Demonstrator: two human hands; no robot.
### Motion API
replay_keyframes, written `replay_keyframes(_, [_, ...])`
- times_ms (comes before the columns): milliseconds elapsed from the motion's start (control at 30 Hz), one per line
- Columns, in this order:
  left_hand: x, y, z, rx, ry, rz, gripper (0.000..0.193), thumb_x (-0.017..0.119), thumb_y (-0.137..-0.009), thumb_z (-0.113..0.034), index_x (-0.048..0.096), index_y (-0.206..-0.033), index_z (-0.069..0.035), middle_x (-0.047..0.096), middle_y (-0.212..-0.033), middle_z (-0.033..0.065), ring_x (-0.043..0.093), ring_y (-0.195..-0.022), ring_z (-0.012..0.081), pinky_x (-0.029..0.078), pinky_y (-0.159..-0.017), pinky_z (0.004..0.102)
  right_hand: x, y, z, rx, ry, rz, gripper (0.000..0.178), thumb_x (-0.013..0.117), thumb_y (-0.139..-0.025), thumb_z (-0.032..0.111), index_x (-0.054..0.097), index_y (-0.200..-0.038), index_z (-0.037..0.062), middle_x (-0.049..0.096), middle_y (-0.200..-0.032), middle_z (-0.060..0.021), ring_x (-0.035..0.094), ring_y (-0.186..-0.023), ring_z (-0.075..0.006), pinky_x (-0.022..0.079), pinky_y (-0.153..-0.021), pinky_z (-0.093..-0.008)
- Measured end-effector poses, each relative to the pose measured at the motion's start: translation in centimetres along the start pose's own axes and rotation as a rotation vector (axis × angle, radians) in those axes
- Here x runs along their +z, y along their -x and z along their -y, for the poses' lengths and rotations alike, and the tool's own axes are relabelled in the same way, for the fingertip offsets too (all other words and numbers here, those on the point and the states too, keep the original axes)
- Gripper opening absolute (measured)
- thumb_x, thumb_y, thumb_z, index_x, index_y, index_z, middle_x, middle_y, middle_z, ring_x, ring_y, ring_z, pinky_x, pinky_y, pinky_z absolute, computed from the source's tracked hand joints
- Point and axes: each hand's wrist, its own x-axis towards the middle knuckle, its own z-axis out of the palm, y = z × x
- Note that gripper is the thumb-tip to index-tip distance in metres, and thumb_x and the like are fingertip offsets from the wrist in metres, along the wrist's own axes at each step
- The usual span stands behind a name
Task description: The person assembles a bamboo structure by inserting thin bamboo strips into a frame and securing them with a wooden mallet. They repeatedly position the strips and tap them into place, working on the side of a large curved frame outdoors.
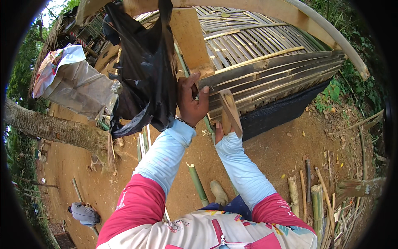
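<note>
My left hand [192, 101] is closed at the left end of a row of split bamboo slats [265, 76], its thumb against the dark upper slat. Just above it, a flat wooden board [190, 39] stands against the slatted bamboo panel [253, 41]. Lower and to the right, my right hand [222, 135] grips a short flat piece of wood [230, 110] from below. That piece leans across the front of the slats; part of the hand is hidden behind it and the sleeve cuff. A black plastic bag [145, 70] hangs right beside my left hand.
A clear plastic bag [81, 89] hangs at the left near a tree trunk [54, 126]. Black sheeting [282, 110] covers the side below the slats. A curved wooden beam [306, 18] arches overhead. Bamboo poles [317, 207] lie lower right. Another person [84, 213] bends over, lower left.
</note>
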Motion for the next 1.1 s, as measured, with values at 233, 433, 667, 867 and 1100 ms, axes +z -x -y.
replay_keyframes(233, [0.3,0.1,0.2,-0.016,0.019,-0.002,0.037,0.065,-0.087,-0.014,0.054,-0.121,-0.004,0.042,-0.083,0.0042,0.038,-0.065,0.0125,0.033,-0.059,0.0268,0.0,0.0,0.0,0.011,0.06,0.041,0.028,0.062,-0.087,0.004,0.055,-0.114,-0.0011,0.057,-0.082,-0.0076,0.053,-0.069,-0.0153,0.043,-0.063,-0.0275])
replay_keyframes(433, [0.6,0.0,0.0,-0.02,0.057,-0.017,0.036,0.065,-0.088,-0.016,0.055,-0.12,-0.003,0.042,-0.084,0.0038,0.038,-0.065,0.0119,0.033,-0.059,0.026,-0.6,2.1,-4.7,-0.164,-0.401,0.079,0.027,0.06,-0.088,0.001,0.056,-0.115,0.0022,0.061,-0.087,-0.0116,0.06,-0.076,-0.0181,0.046,-0.066,-0.0268])
replay_keyframes(667, [0.5,0.0,0.0,-0.004,0.039,-0.008,0.037,0.065,-0.087,-0.014,0.054,-0.121,-0.002,0.042,-0.084,0.0043,0.038,-0.065,0.0122,0.033,-0.059,0.0264,-0.1,2.1,-3.4,-0.062,-0.313,0.023,0.031,0.057,-0.089,-0.001,0.052,-0.119,0.0008,0.058,-0.087,-0.0091,0.05,-0.065,-0.0178,0.045,-0.064,-0.0279])
replay_keyframes(867, [0.5,0.1,0.6,-0.01,0.049,-0.038,0.037,0.065,-0.087,-0.014,0.054,-0.121,-0.003,0.041,-0.081,0.0034,0.037,-0.064,0.0124,0.032,-0.058,0.0266,-0.7,1.7,-2.5,-0.072,0.026,0.032,0.034,0.059,-0.088,-0.002,0.051,-0.12,0.0019,0.061,-0.092,-0.0126,0.056,-0.071,-0.0167,0.048,-0.067,-0.028])
replay_keyframes(1100, [0.2,0.3,0.3,-0.024,0.046,-0.019,0.038,0.065,-0.088,-0.014,0.053,-0.122,-0.004,0.04,-0.081,0.0032,0.037,-0.064,0.0123,0.032,-0.058,0.0264,-1.0,0.8,0.5,0.027,0.11,0.092,0.03,0.055,-0.09,0.0,0.051,-0.12,0.0018,0.063,-0.101,-0.0148,0.064,-0.085,-0.0185,0.05,-0.073,-0.0299])
